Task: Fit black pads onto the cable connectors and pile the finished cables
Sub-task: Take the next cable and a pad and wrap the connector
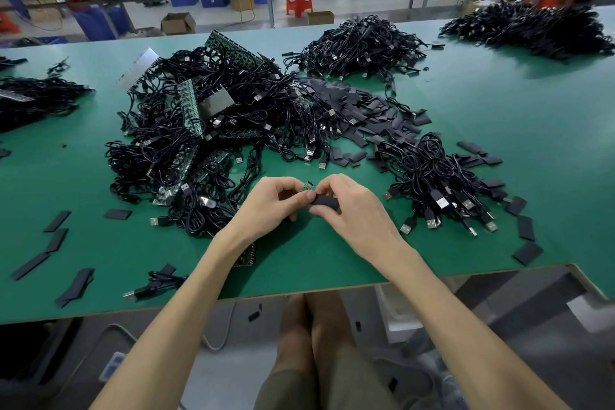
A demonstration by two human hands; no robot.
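Head-worn wide-angle view, facing forward and down, close above the table (466, 116)

the left hand (269, 201) and right hand (352, 210) cover most of the connector (307, 186) and pad (324, 200); whether they are joined cannot be told. a forearm (206, 270) hides part of a board (248, 256). the left edge cuts off a pile (30, 100).

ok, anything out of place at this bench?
Yes: several black pads lie on the floor under the table's near edge, likely dropped. One cable sits close to that edge. In hand, nothing odd: left hand holds a connector, right hand pinches a black pad.
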